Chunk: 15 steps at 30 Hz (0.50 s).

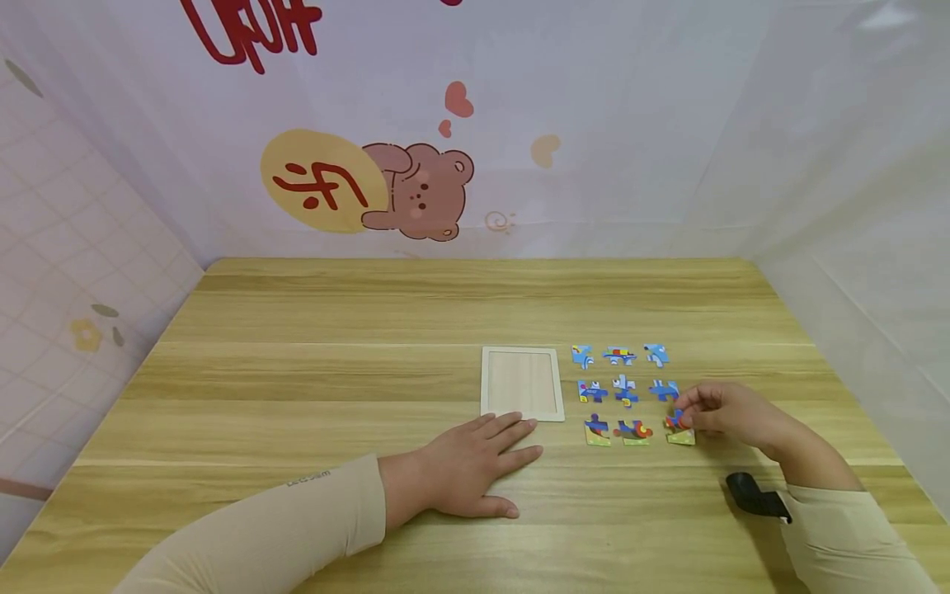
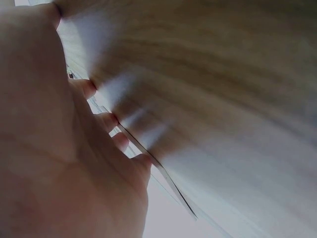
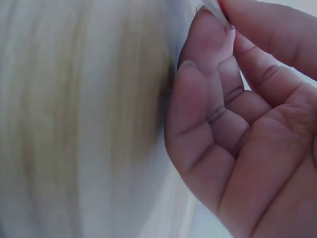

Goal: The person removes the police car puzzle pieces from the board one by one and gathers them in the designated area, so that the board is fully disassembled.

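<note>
My right hand [image 1: 735,417] pinches a jigsaw puzzle piece [image 1: 679,437], red and blue with a yellow-green lower edge, at the near right corner of a grid of pieces. In the right wrist view its thin edge [image 3: 217,14] shows between thumb and fingers, the other fingers curled in. My left hand [image 1: 471,466] lies palm down with its fingers straight and spread, fingertips at the near edge of a pale wooden puzzle frame [image 1: 486,384]. From the left wrist view, the fingers meet the frame's edge [image 2: 171,182] low over the table.
Several other jigsaw pieces [image 1: 625,391] lie spaced in rows right of the frame, blue at the back and yellow-green along the front. A black wrist mount [image 1: 753,495] sticks out from the right sleeve. The wooden table [image 1: 334,305] meets a printed cloth wall [image 1: 631,190] behind.
</note>
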Motion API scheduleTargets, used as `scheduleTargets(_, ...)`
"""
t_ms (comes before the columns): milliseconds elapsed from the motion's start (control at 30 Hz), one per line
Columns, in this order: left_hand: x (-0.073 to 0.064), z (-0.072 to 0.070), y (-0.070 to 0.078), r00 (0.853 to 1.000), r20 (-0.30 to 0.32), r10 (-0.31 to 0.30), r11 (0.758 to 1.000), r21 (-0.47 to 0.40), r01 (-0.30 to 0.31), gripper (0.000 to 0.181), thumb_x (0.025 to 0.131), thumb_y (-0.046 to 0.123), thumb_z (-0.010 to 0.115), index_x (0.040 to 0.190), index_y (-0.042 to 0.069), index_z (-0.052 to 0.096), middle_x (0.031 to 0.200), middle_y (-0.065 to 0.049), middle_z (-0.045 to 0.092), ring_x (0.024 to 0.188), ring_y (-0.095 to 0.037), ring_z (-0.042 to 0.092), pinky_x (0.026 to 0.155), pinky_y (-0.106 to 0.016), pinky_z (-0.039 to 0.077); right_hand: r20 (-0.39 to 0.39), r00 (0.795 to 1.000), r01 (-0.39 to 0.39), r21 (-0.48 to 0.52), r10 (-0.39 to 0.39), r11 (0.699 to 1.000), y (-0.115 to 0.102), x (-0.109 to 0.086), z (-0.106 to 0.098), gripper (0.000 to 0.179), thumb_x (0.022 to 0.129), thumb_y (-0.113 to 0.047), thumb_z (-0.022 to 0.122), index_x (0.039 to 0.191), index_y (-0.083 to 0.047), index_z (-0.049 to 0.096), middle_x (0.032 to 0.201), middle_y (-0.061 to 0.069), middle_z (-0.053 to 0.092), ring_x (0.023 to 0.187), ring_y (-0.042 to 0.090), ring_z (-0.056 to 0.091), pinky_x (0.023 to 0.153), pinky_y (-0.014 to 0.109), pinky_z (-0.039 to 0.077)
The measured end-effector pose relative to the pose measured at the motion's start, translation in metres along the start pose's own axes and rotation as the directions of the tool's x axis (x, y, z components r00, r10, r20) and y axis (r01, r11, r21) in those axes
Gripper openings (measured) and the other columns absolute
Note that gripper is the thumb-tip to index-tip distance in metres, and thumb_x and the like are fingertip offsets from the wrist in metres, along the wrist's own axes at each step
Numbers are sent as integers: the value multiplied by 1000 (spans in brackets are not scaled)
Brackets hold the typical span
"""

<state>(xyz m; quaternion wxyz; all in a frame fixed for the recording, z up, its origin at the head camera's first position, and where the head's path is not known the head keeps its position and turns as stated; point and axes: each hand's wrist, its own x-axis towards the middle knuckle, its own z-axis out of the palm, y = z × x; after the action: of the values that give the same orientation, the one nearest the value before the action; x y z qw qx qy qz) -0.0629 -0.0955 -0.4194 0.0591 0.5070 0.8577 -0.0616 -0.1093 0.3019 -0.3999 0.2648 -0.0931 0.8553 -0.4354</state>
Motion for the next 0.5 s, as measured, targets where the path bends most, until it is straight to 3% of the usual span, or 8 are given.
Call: scheduleTargets(500, 0, 0, 0, 1000, 5, -3, 1000, 2, 3, 73, 95, 66, 31, 154, 23, 26, 160, -6, 20, 146, -24, 19, 114, -38, 26, -85, 996, -6, -166, -8, 986, -5, 4, 7, 17, 90, -1, 61, 102, 11, 63, 89, 7, 68, 75, 2, 57, 65, 20, 47)
